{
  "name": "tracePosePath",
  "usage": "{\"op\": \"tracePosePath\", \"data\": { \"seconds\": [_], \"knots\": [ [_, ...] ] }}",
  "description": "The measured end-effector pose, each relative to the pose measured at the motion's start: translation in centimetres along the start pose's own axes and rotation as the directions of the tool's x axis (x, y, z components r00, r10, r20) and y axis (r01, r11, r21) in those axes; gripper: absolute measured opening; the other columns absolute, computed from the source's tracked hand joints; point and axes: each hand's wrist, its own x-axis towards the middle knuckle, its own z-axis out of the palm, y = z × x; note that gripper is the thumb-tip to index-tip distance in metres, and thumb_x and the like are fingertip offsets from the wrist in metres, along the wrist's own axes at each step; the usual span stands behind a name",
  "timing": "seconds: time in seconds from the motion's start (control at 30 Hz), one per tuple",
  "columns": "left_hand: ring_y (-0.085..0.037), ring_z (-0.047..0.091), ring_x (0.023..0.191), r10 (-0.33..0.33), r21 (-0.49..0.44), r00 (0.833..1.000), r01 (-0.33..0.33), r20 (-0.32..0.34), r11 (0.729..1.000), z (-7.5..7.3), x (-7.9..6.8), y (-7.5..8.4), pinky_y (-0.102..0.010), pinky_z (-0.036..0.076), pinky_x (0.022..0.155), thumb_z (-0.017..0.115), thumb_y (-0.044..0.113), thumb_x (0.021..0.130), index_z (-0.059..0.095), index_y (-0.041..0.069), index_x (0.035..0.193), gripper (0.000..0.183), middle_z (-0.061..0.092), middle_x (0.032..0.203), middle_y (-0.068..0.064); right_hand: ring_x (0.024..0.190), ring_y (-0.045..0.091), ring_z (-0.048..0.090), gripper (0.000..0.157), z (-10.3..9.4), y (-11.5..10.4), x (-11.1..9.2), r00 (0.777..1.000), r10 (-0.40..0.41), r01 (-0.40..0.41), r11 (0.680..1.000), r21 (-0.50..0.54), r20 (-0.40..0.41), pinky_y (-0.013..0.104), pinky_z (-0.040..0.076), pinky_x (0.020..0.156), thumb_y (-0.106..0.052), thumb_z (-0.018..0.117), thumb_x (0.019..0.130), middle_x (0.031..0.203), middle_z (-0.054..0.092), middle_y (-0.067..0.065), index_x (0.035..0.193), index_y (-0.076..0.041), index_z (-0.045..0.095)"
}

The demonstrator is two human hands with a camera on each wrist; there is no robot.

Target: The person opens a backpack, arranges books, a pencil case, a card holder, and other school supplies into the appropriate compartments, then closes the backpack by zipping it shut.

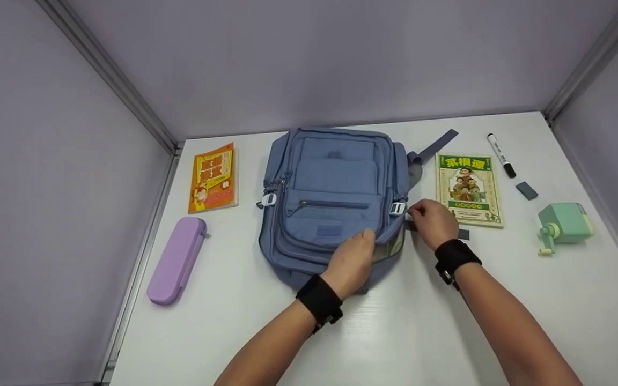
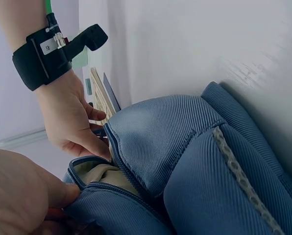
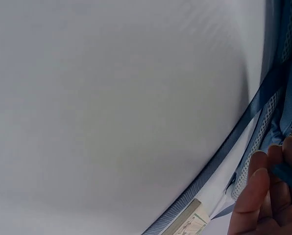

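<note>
A blue backpack [image 1: 336,177] lies front side up on the white table, with its side zipper partly undone and a pale lining [image 2: 104,174] showing in the gap. At the lower right of the bag, my left hand [image 1: 353,262] pinches the fabric edge beside that opening; its thumb lies on the flap in the left wrist view. My right hand [image 1: 435,221] is at the bag's right side, near the white buckle [image 1: 398,208]. Between its fingers is a small blue zipper pull [image 3: 285,175], seen in the right wrist view. A dark strap [image 3: 229,139] runs past this hand.
Right of the bag lie a green-and-cream book [image 1: 470,190], a marker [image 1: 502,155], a dark eraser-like block [image 1: 527,190] and a green crank pencil sharpener [image 1: 564,222]. On the left are an orange book [image 1: 213,179] and a purple pencil case [image 1: 176,261]. Panels [image 1: 319,64] enclose the table.
</note>
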Motion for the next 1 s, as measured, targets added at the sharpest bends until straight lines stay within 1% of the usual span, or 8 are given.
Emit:
{"op": "tracePosePath", "data": {
  "seconds": [0.13, 0.27, 0.4, 0.6, 0.83, 0.93, 1.0],
  "knots": [
    [-0.024, 0.064, 0.082, 0.002, -0.007, 1.000, -0.001, 0.004, 1.000, 0.0, -0.1, 0.0, -0.036, 0.053, 0.072, 0.051, -0.005, 0.099, 0.049, 0.006, 0.105, 0.013, 0.060, 0.089, -0.006, 0.081, 0.031, 0.067, 0.020, 0.0, -0.1, 0.5, 1.000, 0.015, -0.015, 1.000, 0.000, 0.011, 0.046, 0.050, 0.071, -0.018, 0.062, 0.101, 0.096, 0.074, 0.013, 0.102, -0.005, 0.077],
    [-0.024, 0.065, 0.082, 0.008, -0.007, 1.000, -0.008, 0.006, 1.000, 0.1, -0.1, 0.0, -0.036, 0.053, 0.071, 0.052, -0.003, 0.099, 0.050, 0.006, 0.105, 0.011, 0.061, 0.089, -0.006, 0.084, 0.033, 0.068, 0.020, 0.0, -0.2, 1.0, 1.000, 0.024, -0.024, 1.000, -0.010, 0.015, 0.048, 0.051, 0.073, -0.018, 0.061, 0.102, 0.098, 0.074, 0.014, 0.104, -0.005, 0.076],
    [-0.024, 0.065, 0.080, 0.030, -0.003, 1.000, -0.030, 0.006, 1.000, 0.1, -0.1, 0.0, -0.034, 0.053, 0.068, 0.051, -0.003, 0.100, 0.050, 0.006, 0.104, 0.010, 0.061, 0.088, -0.006, 0.087, 0.035, 0.068, 0.021, 0.0, -0.1, 1.5, 1.000, 0.013, -0.012, 0.999, -0.044, 0.015, 0.051, 0.051, 0.074, -0.018, 0.059, 0.103, 0.101, 0.074, 0.015, 0.105, -0.004, 0.075],
    [-0.023, 0.066, 0.079, 0.059, 0.011, 0.998, -0.059, -0.001, 0.998, 0.2, -0.1, -0.1, -0.033, 0.054, 0.068, 0.051, -0.002, 0.101, 0.052, 0.005, 0.106, 0.009, 0.063, 0.088, -0.006, 0.088, 0.036, 0.068, 0.020, 0.1, 0.0, 1.9, 1.000, 0.003, -0.002, 0.998, -0.066, 0.016, 0.052, 0.052, 0.074, -0.018, 0.060, 0.102, 0.101, 0.074, 0.016, 0.105, -0.005, 0.075],
    [-0.024, 0.067, 0.079, 0.043, 0.006, 0.999, -0.043, -0.006, 0.999, 0.3, 0.0, -0.2, -0.034, 0.055, 0.068, 0.051, 0.000, 0.102, 0.053, 0.005, 0.107, 0.007, 0.064, 0.089, -0.006, 0.088, 0.037, 0.068, 0.022, 0.2, -0.2, 1.9, 1.000, -0.010, 0.012, 0.998, -0.062, 0.026, 0.053, 0.052, 0.074, -0.018, 0.060, 0.102, 0.102, 0.073, 0.017, 0.106, -0.003, 0.075],
    [-0.024, 0.067, 0.080, 0.037, -0.001, 0.999, -0.037, -0.012, 0.999, 0.3, 0.0, -0.3, -0.034, 0.055, 0.068, 0.051, 0.003, 0.104, 0.053, 0.006, 0.106, 0.004, 0.064, 0.089, -0.006, 0.089, 0.036, 0.067, 0.024, 0.1, -0.2, 1.7, 0.999, -0.019, 0.020, 0.999, -0.044, 0.031, 0.051, 0.051, 0.074, -0.018, 0.060, 0.101, 0.103, 0.072, 0.018, 0.111, -0.003, 0.074],
    [-0.024, 0.067, 0.080, 0.037, -0.002, 0.999, -0.037, -0.020, 0.999, 0.4, 0.0, -0.3, -0.034, 0.055, 0.068, 0.051, 0.007, 0.105, 0.054, 0.005, 0.106, 0.003, 0.064, 0.089, -0.007, 0.091, 0.037, 0.066, 0.025, -0.1, -0.2, 1.3, 0.999, -0.035, 0.035, 0.999, -0.028, 0.011, 0.051, 0.050, 0.075, -0.016, 0.060, 0.100, 0.104, 0.070, 0.020, 0.114, -0.001, 0.073]
  ]
}}
